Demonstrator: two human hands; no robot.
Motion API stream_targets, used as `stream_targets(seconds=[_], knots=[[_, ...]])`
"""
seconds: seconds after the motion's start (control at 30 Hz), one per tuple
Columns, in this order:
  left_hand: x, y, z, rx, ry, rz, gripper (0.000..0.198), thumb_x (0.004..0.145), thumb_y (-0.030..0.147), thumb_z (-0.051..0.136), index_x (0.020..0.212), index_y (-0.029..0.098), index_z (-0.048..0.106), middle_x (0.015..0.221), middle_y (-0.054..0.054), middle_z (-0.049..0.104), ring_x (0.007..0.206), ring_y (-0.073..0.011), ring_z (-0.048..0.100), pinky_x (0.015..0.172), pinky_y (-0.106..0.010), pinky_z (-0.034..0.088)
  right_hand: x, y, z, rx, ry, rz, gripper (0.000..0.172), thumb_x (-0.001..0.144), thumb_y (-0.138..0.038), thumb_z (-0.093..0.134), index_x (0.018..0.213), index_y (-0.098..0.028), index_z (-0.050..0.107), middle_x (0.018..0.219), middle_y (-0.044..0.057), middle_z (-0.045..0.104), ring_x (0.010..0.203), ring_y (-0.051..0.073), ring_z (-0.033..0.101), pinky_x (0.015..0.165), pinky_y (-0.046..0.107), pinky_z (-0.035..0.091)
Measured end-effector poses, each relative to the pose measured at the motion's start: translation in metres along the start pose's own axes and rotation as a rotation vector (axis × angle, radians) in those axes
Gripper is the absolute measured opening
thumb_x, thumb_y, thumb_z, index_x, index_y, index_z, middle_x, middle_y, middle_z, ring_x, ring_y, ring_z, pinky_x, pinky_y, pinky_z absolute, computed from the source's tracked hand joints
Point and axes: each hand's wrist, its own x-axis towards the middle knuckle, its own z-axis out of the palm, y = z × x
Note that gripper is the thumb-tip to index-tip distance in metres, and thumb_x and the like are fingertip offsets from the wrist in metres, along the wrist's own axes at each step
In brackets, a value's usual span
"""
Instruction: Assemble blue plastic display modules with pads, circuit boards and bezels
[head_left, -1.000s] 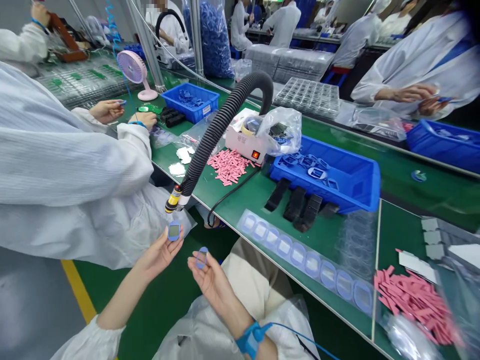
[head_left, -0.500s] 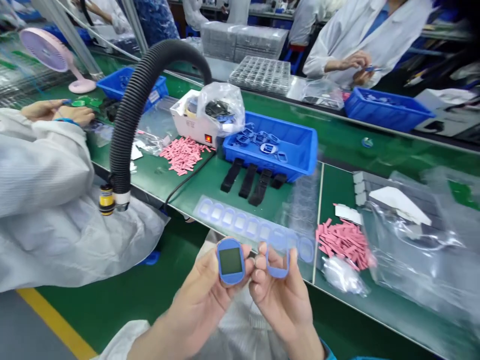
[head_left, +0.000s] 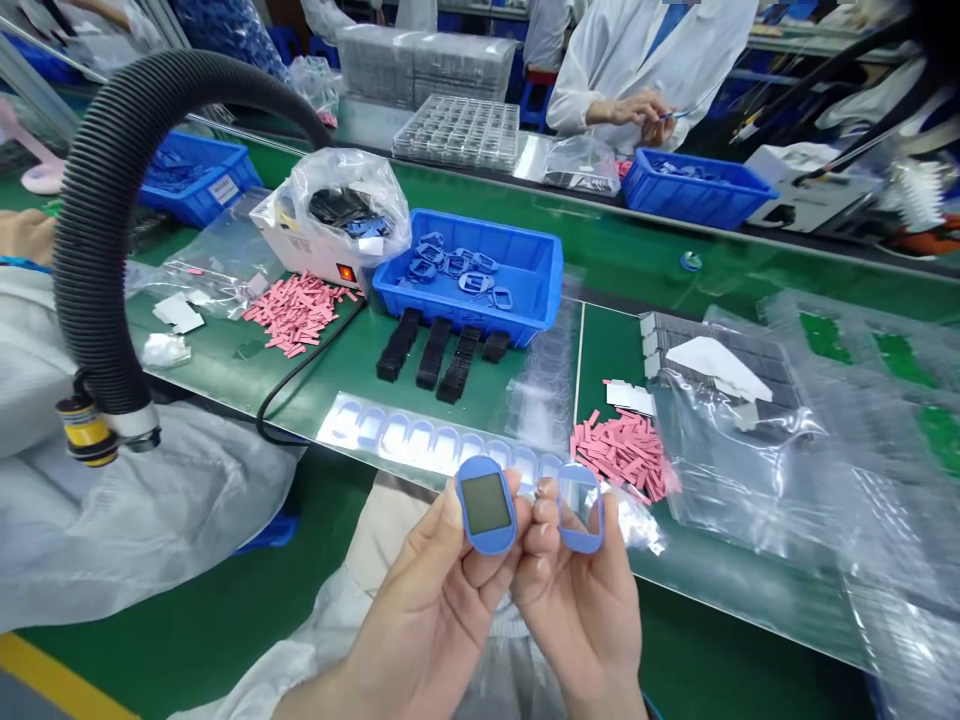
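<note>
Between the thumb and fingers of my left hand (head_left: pixel 439 575) is a small blue device with a dark grey screen (head_left: pixel 486 504), its screen facing up at me. My right hand (head_left: pixel 577 600) grips a blue oval frame (head_left: pixel 582 541) with a see-through middle by its edges. Both hands are close together in front of the bench edge, fingers nearly touching. Just beyond them lies a clear plastic strip (head_left: pixel 397 432) with a row of oval pockets. Its right end is partly hidden behind my hands and the two pieces.
Blue bin (head_left: pixel 536 300) holds blue frames. Black strips (head_left: pixel 457 365) lie before it. Pink strips are piled left (head_left: pixel 296 312) and right (head_left: pixel 622 455). A black ribbed hose (head_left: pixel 90 230) arches at left. Plastic bags (head_left: pixel 739 480) cover the right. Co-workers sit left and across.
My view has swung to the right, so the bench things appear further left. Both hands keep hold of their pieces, which have tilted slightly.
</note>
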Motion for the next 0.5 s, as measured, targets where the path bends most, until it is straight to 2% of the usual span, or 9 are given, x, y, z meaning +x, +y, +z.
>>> stream_targets(seconds=[0.2,0.33,0.5], knots=[[0.0058,-0.0037,0.0007,0.004,-0.001,0.096,0.027,0.094,0.028,0.049,0.101,0.017,0.072,0.102,-0.001,0.076,0.093,-0.0096,0.070,0.085,-0.015,0.052,0.0032,0.0005,-0.0027,-0.011,0.051,-0.047,0.024,0.075,-0.034,0.073,0.092,-0.018,0.071,0.087,0.001,0.076,0.075,0.006,0.071,0.066,0.007,0.054],[0.0079,-0.0025,-0.0016,0.020,0.023,0.116,0.028,0.094,0.030,0.048,0.104,0.016,0.071,0.100,-0.003,0.077,0.093,-0.0103,0.070,0.082,-0.015,0.052,0.0069,0.0008,-0.0039,-0.062,0.101,-0.057,0.026,0.074,-0.037,0.073,0.093,-0.018,0.071,0.089,0.002,0.076,0.075,0.007,0.072,0.066,0.009,0.055],[0.0069,-0.0022,-0.0027,0.015,-0.010,0.125,0.026,0.090,0.031,0.054,0.104,0.017,0.071,0.100,-0.002,0.077,0.093,-0.0100,0.070,0.082,-0.013,0.051,0.0083,0.0006,0.0013,-0.068,0.057,-0.046,0.024,0.074,-0.037,0.073,0.091,-0.020,0.072,0.085,0.000,0.076,0.074,0.007,0.072,0.064,0.008,0.055]])
